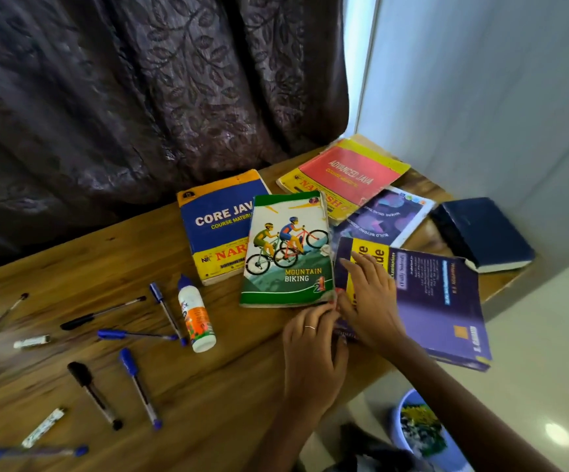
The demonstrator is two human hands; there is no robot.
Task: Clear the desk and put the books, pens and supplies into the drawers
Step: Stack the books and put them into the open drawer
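Clearly both hands meet at the thick purple softcover book (439,301): right hand (370,303) lies flat, fingers spread, on its cover; left hand (312,349) pinches its near corner. Heavy, floppy — best gripped along the spine, off the wooden desk (208,396).

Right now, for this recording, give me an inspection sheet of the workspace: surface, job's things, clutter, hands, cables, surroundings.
Surface: wooden desk, grain visible, books at the far right, pens at the left.
Job's things: Core Java book partly under the Mountain Biking book; Advanced Java book; purple book; dark blue book; magazine; glue bottle lying flat; blue and black pens scattered.
Clutter: two small white sticks, type unclear.
Hands: left hand at the purple book's near corner; right hand flat on its cover.
Cables: nothing seen.
Surroundings: dark patterned curtain, pale wall, blue tub on the floor.
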